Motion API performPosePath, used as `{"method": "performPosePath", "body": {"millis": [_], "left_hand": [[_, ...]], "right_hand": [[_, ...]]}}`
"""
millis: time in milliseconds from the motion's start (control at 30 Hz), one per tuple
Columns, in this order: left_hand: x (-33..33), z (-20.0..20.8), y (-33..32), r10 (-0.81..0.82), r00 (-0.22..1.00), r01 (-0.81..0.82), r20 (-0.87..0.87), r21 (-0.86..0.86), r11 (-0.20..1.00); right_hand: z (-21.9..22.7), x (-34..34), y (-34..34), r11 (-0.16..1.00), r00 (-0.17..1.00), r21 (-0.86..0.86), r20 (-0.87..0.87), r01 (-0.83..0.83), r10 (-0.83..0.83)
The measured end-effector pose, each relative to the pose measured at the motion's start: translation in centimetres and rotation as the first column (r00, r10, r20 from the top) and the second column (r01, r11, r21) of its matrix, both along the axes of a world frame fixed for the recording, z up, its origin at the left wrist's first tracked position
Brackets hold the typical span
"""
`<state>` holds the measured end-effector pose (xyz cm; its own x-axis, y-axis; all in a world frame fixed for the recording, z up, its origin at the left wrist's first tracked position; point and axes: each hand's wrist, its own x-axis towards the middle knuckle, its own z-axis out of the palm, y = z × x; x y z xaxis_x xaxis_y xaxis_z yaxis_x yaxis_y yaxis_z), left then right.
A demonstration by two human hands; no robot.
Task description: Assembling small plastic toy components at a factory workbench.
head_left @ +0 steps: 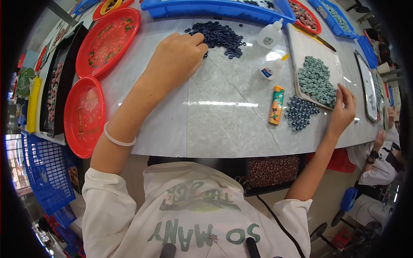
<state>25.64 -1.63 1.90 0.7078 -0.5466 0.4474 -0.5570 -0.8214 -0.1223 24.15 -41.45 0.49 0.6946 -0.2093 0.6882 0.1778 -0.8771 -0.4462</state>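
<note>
- Head view: the left hand (178, 53) bends its fingers down at the near left edge of a loose pile of dark blue, ring-shaped pieces (223, 38); its fingertips are hidden, so I cannot tell whether they pinch one.
- The right hand (344, 105) has its fingers bent at the near right edge of a white, shallow rectangular tray (294, 43) – perhaps steadying it, though whether it grips anything is unclear.
- Left of that hand, on the tray, lie grey-green small beads (316, 79); the raised rim probably keeps them from rolling.
- Nearer the body, left of the right hand, shiny blue-grey round beads (300, 114) sit loose on the table – likely within easy reach.
- Between the hands stands a white plastic squeeze bottle with a yellow tip (272, 69), its upright stance presumably preventing leaks.
</note>
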Motion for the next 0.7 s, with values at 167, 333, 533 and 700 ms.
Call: {"method": "performPosePath", "body": {"millis": [167, 333, 533, 700], "left_hand": [[-1.6, 1.4, -0.1, 0.067, 0.991, -0.092, -0.114, -0.230, 0.969], [-8.0, 5.1, -1.8, -0.108, 0.823, -0.359, -0.557, -0.659, 0.661], [-13.4, 1.0, -3.8, -0.415, 0.660, -0.523, -0.627, -0.779, 0.346], [-14.1, -0.6, -5.1, -0.560, 0.601, -0.570, -0.570, -0.797, 0.199]], "right_hand": [[-0.8, 0.1, -0.1, 0.999, 0.999, 0.045, 0.046, -0.008, 0.006], [0.0, -2.6, 1.0, 0.887, 0.994, 0.450, 0.070, -0.106, 0.084], [2.5, -7.4, 8.5, 0.653, 0.933, 0.692, 0.085, -0.307, 0.349], [2.6, -10.5, 12.8, 0.565, 0.851, 0.732, 0.037, -0.380, 0.524]]}}
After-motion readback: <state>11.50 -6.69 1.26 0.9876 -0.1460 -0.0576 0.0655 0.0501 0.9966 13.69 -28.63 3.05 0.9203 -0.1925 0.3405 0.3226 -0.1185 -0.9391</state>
